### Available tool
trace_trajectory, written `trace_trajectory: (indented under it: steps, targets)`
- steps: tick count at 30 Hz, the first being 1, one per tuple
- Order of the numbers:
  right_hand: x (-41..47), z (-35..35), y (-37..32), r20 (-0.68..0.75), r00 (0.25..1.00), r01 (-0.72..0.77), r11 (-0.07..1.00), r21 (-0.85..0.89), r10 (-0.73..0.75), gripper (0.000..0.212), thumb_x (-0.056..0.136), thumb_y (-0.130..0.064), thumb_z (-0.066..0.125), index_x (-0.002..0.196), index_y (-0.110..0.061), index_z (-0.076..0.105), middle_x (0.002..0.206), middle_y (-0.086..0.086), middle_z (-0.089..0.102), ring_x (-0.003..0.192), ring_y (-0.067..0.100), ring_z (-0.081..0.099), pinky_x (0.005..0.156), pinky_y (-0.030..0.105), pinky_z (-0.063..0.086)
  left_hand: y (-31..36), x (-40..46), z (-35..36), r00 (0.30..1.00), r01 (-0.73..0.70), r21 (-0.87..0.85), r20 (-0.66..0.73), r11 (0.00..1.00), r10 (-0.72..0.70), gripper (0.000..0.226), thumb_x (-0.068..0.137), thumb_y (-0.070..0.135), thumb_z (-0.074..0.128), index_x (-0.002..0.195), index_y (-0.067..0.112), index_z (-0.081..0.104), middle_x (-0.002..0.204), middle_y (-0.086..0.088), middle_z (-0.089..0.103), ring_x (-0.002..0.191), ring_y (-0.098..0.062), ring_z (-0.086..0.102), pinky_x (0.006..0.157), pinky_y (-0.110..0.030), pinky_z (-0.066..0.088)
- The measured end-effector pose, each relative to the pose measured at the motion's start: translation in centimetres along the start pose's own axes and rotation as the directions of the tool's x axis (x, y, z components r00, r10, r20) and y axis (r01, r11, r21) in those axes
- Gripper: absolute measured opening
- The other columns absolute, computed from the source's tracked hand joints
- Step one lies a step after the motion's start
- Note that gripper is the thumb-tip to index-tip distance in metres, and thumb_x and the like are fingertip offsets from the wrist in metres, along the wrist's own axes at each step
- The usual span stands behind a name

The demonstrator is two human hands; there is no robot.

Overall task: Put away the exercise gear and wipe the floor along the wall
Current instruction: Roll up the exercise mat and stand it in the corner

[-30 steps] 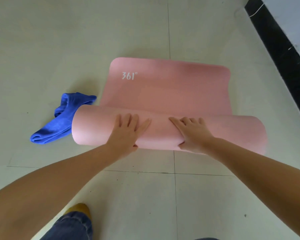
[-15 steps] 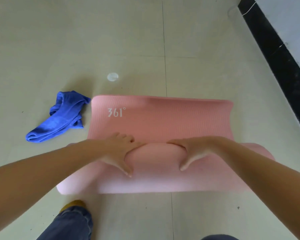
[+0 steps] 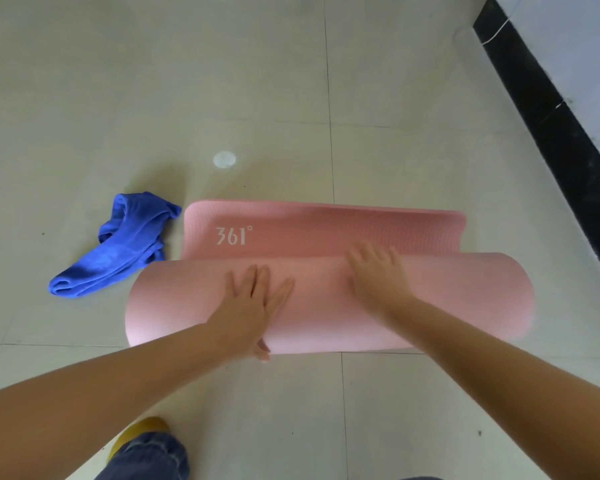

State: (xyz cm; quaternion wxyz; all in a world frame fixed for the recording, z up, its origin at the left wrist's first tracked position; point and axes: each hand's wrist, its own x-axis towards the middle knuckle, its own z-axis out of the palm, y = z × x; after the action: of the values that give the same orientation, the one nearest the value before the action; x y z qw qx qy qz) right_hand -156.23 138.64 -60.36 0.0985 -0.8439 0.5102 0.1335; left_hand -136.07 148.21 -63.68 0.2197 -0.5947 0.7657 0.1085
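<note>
Fingers (image 3: 257, 282) of both hands lie flat, spread on the pink mat (image 3: 326, 303). It reads "361°". A blue cloth (image 3: 118, 247) touches its left end

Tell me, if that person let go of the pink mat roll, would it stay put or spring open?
The pink mat would probably loosen: a flat strip is still unrolled and nothing ties the roll. It looks soft and light, foam-like, sagging under the left hand and right hand. Being a cylinder on smooth floor tiles, it may roll.
</note>
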Motion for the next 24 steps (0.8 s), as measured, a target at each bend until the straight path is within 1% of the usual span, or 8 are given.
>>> trace_trajectory:
  steps: [3, 7, 9, 11, 14, 18, 21, 24]
  targets:
    - [-2.6, 1.4, -0.8, 0.076, 0.981, 0.179, 0.984, 0.000, -0.178, 0.077, 0.091, -0.031, 0.047, 0.152, -0.020, 0.001, 0.159, 0.013, -0.002, 0.147, 0.029, -0.001, 0.114, 0.057, 0.003, -0.6, 1.0, -1.0, 1.000, 0.007, -0.035, 0.001, 0.999, -0.007, 0.121, 0.074, 0.059, 0.063, 0.144, 0.017, -0.026, 0.153, -0.024, -0.006, 0.142, -0.041, -0.002, 0.110, -0.062, 0.010]
    - [-2.4, 3.1, -0.8, 0.104, 0.960, 0.279, 0.934, -0.224, -0.261, 0.133, 0.054, -0.066, 0.074, 0.149, -0.015, -0.003, 0.154, 0.030, 0.011, 0.141, 0.046, 0.017, 0.098, 0.076, 0.016, -1.0, 1.0, -0.8, 1.000, 0.014, -0.022, 0.020, 1.000, -0.013, 0.118, 0.074, 0.057, 0.062, 0.144, 0.019, -0.026, 0.153, -0.022, -0.006, 0.142, -0.040, -0.004, 0.110, -0.061, 0.006]
    - [-1.8, 4.0, -0.7, 0.113, 0.956, 0.290, 0.930, -0.227, -0.271, 0.131, 0.069, -0.062, 0.068, 0.141, -0.019, -0.032, 0.154, 0.027, -0.016, 0.143, 0.044, -0.008, 0.101, 0.075, 0.001, -0.9, 1.2, -1.1, 0.999, 0.043, -0.032, 0.025, 0.999, -0.042, 0.116, 0.076, 0.052, 0.062, 0.144, 0.018, -0.026, 0.153, -0.023, -0.008, 0.142, -0.040, -0.005, 0.110, -0.062, 0.006]
    - [-1.2, 3.7, -0.8, 0.124, 0.964, 0.261, 0.935, -0.241, -0.237, 0.123, 0.077, -0.057, 0.064, 0.138, -0.021, -0.037, 0.153, 0.023, -0.023, 0.143, 0.040, -0.015, 0.104, 0.072, -0.001, 0.1, 1.3, -1.6, 0.995, 0.095, -0.023, -0.002, 0.995, -0.095, 0.110, 0.081, 0.042, 0.061, 0.144, 0.016, -0.026, 0.153, -0.026, -0.010, 0.142, -0.042, -0.005, 0.108, -0.064, 0.005]
    - [0.0, 2.4, -0.5, 0.126, 0.961, 0.269, 0.942, -0.199, -0.247, 0.117, 0.076, -0.056, 0.065, 0.147, -0.024, -0.023, 0.157, 0.019, -0.009, 0.145, 0.036, -0.004, 0.107, 0.068, 0.006, 2.3, 0.9, -1.2, 0.985, 0.143, 0.004, -0.096, 0.990, -0.142, 0.118, 0.079, 0.042, 0.067, 0.141, 0.015, -0.029, 0.152, -0.032, -0.007, 0.141, -0.048, 0.001, 0.105, -0.068, 0.009]
    - [0.9, 1.6, 0.0, 0.123, 0.953, 0.296, 0.939, -0.173, -0.278, 0.111, 0.072, -0.051, 0.068, 0.150, -0.025, -0.007, 0.149, 0.013, 0.019, 0.137, 0.032, 0.020, 0.106, 0.066, 0.018, 2.0, 1.4, -0.5, 0.979, 0.143, 0.060, -0.153, 0.988, -0.132, 0.144, 0.040, 0.058, 0.085, 0.145, 0.016, -0.005, 0.141, -0.035, 0.034, 0.127, -0.051, 0.037, 0.093, -0.071, 0.032]
    - [1.2, 1.2, 0.3, 0.165, 0.949, 0.288, 0.951, -0.114, -0.267, 0.109, 0.071, -0.049, 0.069, 0.150, -0.027, -0.002, 0.146, 0.009, 0.026, 0.133, 0.030, 0.027, 0.105, 0.064, 0.020, 1.0, 1.7, -0.8, 0.981, 0.066, 0.093, -0.191, 0.993, -0.047, 0.136, 0.027, 0.052, 0.087, 0.141, 0.019, 0.021, 0.120, -0.026, 0.052, 0.104, -0.042, 0.052, 0.083, -0.064, 0.043]
    - [0.5, 0.7, 0.4, 0.191, 0.941, 0.297, 0.952, -0.079, -0.278, 0.106, 0.070, -0.051, 0.069, 0.149, -0.030, 0.001, 0.145, 0.005, 0.030, 0.131, 0.030, 0.031, 0.103, 0.059, 0.026, 0.9, 1.0, -1.2, 0.972, 0.015, 0.082, -0.235, 0.997, 0.004, 0.128, 0.036, 0.049, 0.086, 0.141, 0.020, 0.019, 0.113, -0.021, 0.053, 0.095, -0.036, 0.052, 0.083, -0.056, 0.043]
